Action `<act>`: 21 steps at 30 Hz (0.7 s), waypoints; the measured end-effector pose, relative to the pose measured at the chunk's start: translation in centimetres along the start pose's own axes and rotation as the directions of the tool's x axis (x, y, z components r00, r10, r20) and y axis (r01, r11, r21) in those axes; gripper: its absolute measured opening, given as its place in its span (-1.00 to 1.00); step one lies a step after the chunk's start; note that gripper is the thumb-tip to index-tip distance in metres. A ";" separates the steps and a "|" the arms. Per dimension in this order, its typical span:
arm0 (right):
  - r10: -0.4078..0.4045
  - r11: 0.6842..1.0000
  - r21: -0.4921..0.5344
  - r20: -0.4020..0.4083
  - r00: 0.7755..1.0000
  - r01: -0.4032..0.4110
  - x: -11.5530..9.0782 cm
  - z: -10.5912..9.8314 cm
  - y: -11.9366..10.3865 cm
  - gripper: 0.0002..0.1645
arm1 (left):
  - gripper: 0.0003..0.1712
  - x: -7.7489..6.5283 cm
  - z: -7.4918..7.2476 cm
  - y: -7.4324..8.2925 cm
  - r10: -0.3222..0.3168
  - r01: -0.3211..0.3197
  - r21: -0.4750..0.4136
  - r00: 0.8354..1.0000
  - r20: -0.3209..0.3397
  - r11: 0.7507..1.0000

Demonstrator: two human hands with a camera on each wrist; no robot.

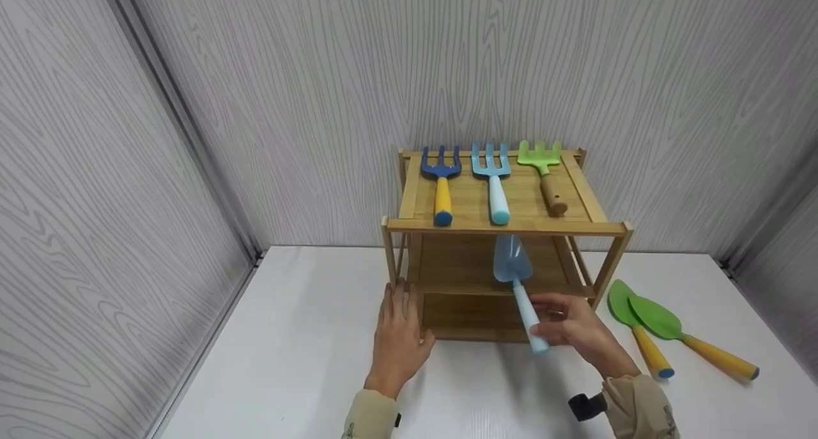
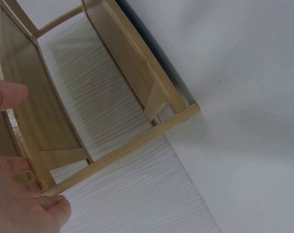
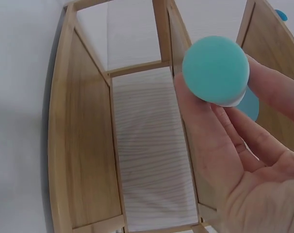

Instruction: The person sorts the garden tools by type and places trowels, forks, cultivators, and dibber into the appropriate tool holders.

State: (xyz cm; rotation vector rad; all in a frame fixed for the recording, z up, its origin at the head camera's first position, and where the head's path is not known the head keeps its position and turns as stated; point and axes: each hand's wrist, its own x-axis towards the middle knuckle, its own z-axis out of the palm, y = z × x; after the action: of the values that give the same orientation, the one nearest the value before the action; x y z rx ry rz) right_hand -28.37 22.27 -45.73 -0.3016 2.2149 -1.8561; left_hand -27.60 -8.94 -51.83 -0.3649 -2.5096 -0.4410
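In the head view my right hand [image 1: 575, 330] pinches the pale blue handle of a garden trowel [image 1: 513, 260] between thumb and fingers. The trowel's blade points into the wooden rack [image 1: 505, 227], above its middle shelf and below the top one. The handle's round turquoise end [image 3: 216, 69] faces the right wrist camera and hides most of the tool there. My left hand [image 1: 399, 340] rests against the rack's left front post, fingers stretched upward. The left wrist view shows its thumb [image 2: 8, 95] apart from the fingers, which lie at the post by a shelf corner.
On the top shelf lie three hand forks: one dark blue with a yellow handle [image 1: 443, 199], one light blue [image 1: 498, 196], one green with a wooden handle [image 1: 553, 195]. Two green trowels [image 1: 655, 317] with yellow handles overlap on the table right of the rack. A wall [image 1: 307, 107] stands behind.
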 end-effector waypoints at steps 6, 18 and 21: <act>0.015 1.000 0.004 -0.015 1.000 -0.015 0.9 1.0 -0.9 -0.24 | -0.27 0.4 -0.3 -0.1 0.029 -0.028 0.041 0.999 -0.035 0.999; 0.015 1.000 0.001 -0.013 1.000 -0.015 3.0 2.9 -2.3 -0.28 | -0.43 1.5 0.2 -0.3 0.041 -0.020 0.180 0.993 -0.113 0.983; 0.047 0.999 0.007 -0.027 0.999 -0.047 3.6 3.4 -2.7 -0.26 | -0.42 1.4 0.3 -0.1 0.049 -0.025 0.178 0.991 -0.127 0.984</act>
State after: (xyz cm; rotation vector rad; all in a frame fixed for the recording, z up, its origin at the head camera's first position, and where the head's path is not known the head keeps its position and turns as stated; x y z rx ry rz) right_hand -30.69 17.54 -43.79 -0.2229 2.2134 -1.8530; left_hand -28.91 -8.70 -51.26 -0.3028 -2.3876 -0.2180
